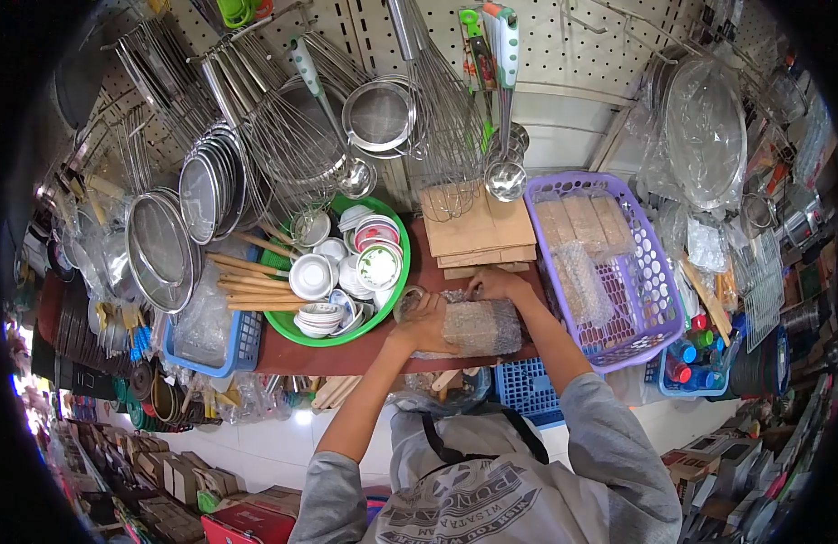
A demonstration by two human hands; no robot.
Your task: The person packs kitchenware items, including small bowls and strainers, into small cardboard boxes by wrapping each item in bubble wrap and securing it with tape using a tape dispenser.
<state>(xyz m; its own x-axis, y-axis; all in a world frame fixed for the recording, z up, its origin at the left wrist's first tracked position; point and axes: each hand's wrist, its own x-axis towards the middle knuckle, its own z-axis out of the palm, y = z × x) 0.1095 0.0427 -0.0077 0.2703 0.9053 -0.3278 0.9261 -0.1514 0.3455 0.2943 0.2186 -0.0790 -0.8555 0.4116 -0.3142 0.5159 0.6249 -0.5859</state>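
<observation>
A bubble-wrapped package [481, 328] lies on the red-brown table [369, 356] in front of me. My left hand [423, 325] grips its left end, fingers wrapped over the plastic. At the package's upper edge, my right hand [493, 284] has its fingers bent and pressed together on the bubble wrap. What exactly those fingertips pinch is partly hidden. Beside my left hand is a round, brownish rim, mostly covered. Just beyond my right hand lie stacked flat brown cardboard pieces [478, 227].
To the left stands a green basin [396, 238] with small bowls and wooden-handled tools. A purple basket [659, 317] on the right holds several bubble-wrapped packages. Whisks [446, 118], strainers [380, 115] and ladles [505, 179] hang above the table. A blue basket [528, 388] sits below its front edge.
</observation>
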